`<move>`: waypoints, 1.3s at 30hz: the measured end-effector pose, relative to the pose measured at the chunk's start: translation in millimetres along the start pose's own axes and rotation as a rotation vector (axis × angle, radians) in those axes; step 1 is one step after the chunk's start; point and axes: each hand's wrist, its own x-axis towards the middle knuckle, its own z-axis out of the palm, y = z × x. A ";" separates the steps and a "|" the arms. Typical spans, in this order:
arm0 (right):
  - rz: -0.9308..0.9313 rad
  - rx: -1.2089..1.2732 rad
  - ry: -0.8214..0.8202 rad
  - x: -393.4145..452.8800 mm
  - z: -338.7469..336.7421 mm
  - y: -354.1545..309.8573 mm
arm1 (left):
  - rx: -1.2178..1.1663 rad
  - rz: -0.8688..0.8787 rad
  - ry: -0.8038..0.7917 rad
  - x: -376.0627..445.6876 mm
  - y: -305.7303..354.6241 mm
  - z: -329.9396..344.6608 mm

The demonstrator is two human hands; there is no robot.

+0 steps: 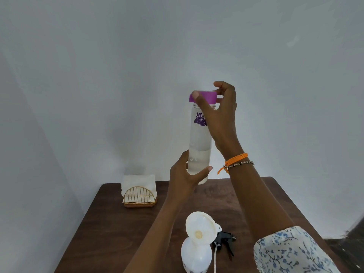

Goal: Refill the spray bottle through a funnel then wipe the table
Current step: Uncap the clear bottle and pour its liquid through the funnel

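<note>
I hold a tall clear water bottle (199, 140) upright in the air above the dark wooden table (110, 229); it is about a third full. My left hand (185, 174) grips its base. My right hand (218, 113) pinches the purple cap (205, 96) on top. Near the table's front edge stands the white spray bottle (196, 255) with a white funnel (201, 226) sitting in its neck. Its black trigger head (224, 241) with a tube lies on the table just to the right.
A gold wire holder (139, 196) with white folded napkins (137, 182) stands at the table's back left. Pale walls close in behind and on the left. A dark floor patch shows at far right.
</note>
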 end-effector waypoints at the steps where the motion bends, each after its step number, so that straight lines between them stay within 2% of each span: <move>1: -0.011 -0.008 0.017 -0.2 0.1 -0.8 | -0.002 0.002 0.001 -0.1 -0.2 0.2; 3: -0.015 0.005 0.024 0.4 -0.9 0.5 | -0.006 0.003 0.003 -0.5 -0.1 0.4; 8: 0.091 0.225 -0.058 3.1 -3.7 0.7 | -0.002 0.000 -0.001 -1.2 -1.0 1.1; 13: -0.012 -0.011 -0.032 -0.1 0.8 -0.3 | 0.000 0.004 0.006 -1.8 -1.6 1.3; 15: -0.036 -0.029 0.008 -2.0 0.9 0.7 | -0.006 0.010 0.010 -2.1 -1.7 1.3; 21: 0.050 0.273 -0.049 -1.9 -6.9 -5.0 | 0.016 -0.004 -0.008 -1.9 -1.8 1.4; 26: 0.012 0.076 0.019 -2.6 -1.4 0.6 | -0.005 -0.013 0.002 -2.6 -2.9 0.9; 28: 0.005 0.084 0.030 -2.1 -2.9 3.1 | -0.003 -0.019 0.002 -2.5 -2.4 1.3; 32: 0.025 0.202 -0.055 1.2 -8.3 3.1 | -0.010 -0.009 0.010 -2.6 -1.0 1.8; 39: -0.020 -0.014 0.006 4.2 -5.4 2.2 | 0.008 -0.010 0.007 -1.8 0.9 2.5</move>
